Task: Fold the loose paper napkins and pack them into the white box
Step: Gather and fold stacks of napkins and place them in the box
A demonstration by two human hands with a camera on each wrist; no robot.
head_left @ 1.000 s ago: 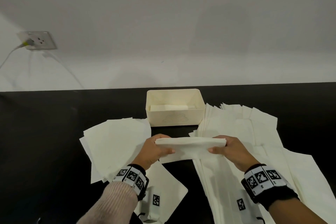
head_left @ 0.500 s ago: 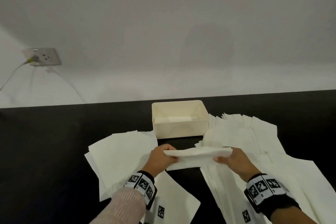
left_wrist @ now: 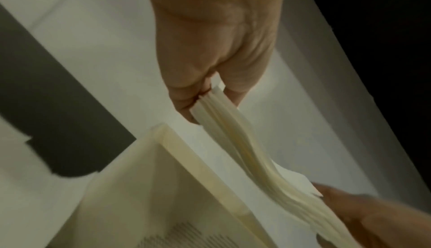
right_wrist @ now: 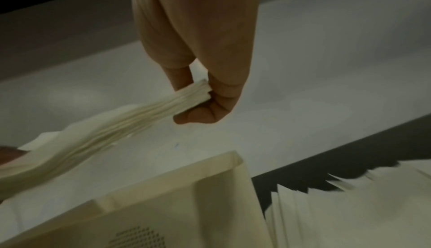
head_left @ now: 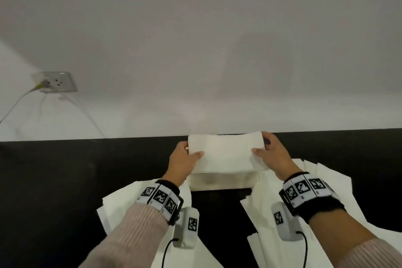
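Note:
A folded stack of white napkins (head_left: 226,154) hangs flat just above the white box (head_left: 219,181), covering its opening in the head view. My left hand (head_left: 185,159) pinches the stack's left end between thumb and fingers; the right hand (head_left: 272,154) pinches the right end. In the left wrist view the layered napkin stack (left_wrist: 245,141) runs from my left hand (left_wrist: 210,95) over the box rim (left_wrist: 205,169). In the right wrist view my right hand (right_wrist: 203,93) pinches the napkin stack (right_wrist: 116,134) above the box (right_wrist: 186,196). The box's inside is hidden.
Loose unfolded napkins (head_left: 139,204) lie on the black table left of the box, and a larger spread of loose napkins (head_left: 326,191) lies to its right. A white wall with a socket (head_left: 54,81) and a plugged cable stands behind the table (head_left: 65,180).
Both hands have carried the folded stack away from me, from above the loose sheets to over the box. The stack has turned flatter, its broad face upward.

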